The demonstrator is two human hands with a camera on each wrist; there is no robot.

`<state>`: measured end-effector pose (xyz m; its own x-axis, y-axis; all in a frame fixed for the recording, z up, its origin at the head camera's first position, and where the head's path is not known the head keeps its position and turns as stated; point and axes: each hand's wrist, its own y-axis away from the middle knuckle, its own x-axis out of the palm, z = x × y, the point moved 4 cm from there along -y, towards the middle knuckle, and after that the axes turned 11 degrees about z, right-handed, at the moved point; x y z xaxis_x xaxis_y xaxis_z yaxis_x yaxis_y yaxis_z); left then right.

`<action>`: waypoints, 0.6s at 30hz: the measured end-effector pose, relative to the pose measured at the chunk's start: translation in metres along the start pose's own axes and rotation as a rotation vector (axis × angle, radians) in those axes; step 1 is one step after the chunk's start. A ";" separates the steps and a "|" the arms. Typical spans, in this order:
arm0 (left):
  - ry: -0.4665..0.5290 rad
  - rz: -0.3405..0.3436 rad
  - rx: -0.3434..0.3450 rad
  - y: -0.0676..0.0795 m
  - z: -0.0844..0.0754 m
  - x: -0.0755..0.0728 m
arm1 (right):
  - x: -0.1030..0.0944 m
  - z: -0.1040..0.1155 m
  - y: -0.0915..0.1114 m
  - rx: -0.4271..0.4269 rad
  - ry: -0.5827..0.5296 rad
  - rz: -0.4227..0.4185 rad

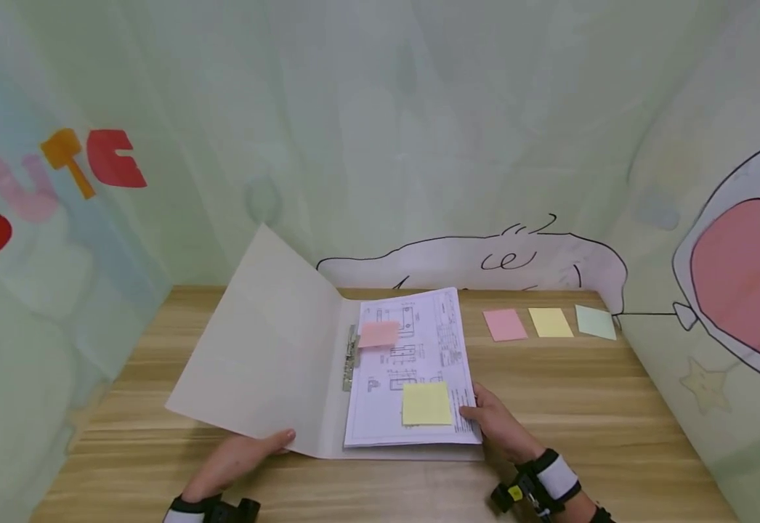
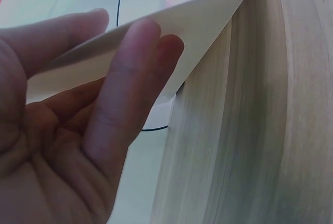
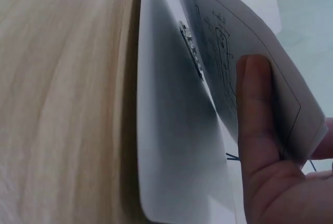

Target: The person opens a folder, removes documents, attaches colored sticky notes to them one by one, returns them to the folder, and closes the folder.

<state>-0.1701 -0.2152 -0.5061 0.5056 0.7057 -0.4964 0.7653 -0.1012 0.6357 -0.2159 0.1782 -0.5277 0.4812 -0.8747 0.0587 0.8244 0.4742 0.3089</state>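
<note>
A white folder (image 1: 269, 349) lies spread on the table, its left cover tilted up. My left hand (image 1: 243, 454) pinches that cover's lower edge between thumb and fingers; the left wrist view shows the cover (image 2: 203, 24) passing between them. Printed technical drawings (image 1: 373, 425) sit in the right half, beside a metal clip (image 1: 350, 359). On the top sheet are a pink sticky note (image 1: 378, 335) and a yellow sticky note (image 1: 426, 404). My right hand (image 1: 500, 425) grips the sheets' right edge, thumb above. Seen from the right wrist, the sheets (image 3: 291, 83) are lifted off the folder's back cover (image 3: 177, 156).
To the right of the folder, a pink note (image 1: 505, 325), a yellow note (image 1: 551, 322) and a pale green note (image 1: 595, 322) lie in a row near the back edge of the wooden table (image 1: 563, 392). Printed cloth walls (image 1: 419, 145) enclose the table's back and sides.
</note>
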 end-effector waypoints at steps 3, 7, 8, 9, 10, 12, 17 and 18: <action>-0.004 0.008 -0.006 -0.001 0.001 0.000 | 0.000 -0.001 -0.001 0.000 -0.001 -0.002; -0.006 0.004 -0.004 -0.002 0.000 -0.001 | -0.002 -0.003 -0.003 -0.002 -0.026 0.006; -0.002 0.002 -0.001 -0.002 -0.001 -0.001 | -0.002 -0.003 -0.004 -0.002 -0.033 0.006; 0.000 0.001 -0.001 -0.002 -0.001 -0.001 | -0.003 -0.004 -0.004 -0.003 -0.034 0.009; 0.000 0.001 -0.001 -0.002 -0.001 -0.001 | -0.004 -0.005 -0.004 -0.003 -0.036 0.012; 0.007 0.001 -0.005 -0.002 -0.001 0.000 | -0.004 -0.006 -0.005 0.004 -0.038 0.013; 0.006 0.016 -0.031 -0.002 0.000 0.001 | -0.006 -0.009 -0.007 0.019 -0.031 0.030; 0.004 0.017 -0.030 -0.002 0.000 0.001 | -0.006 -0.009 -0.008 0.020 -0.031 0.030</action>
<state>-0.1712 -0.2143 -0.5085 0.5167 0.7070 -0.4828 0.7441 -0.0919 0.6617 -0.2224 0.1811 -0.5393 0.4957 -0.8630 0.0977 0.8036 0.4984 0.3254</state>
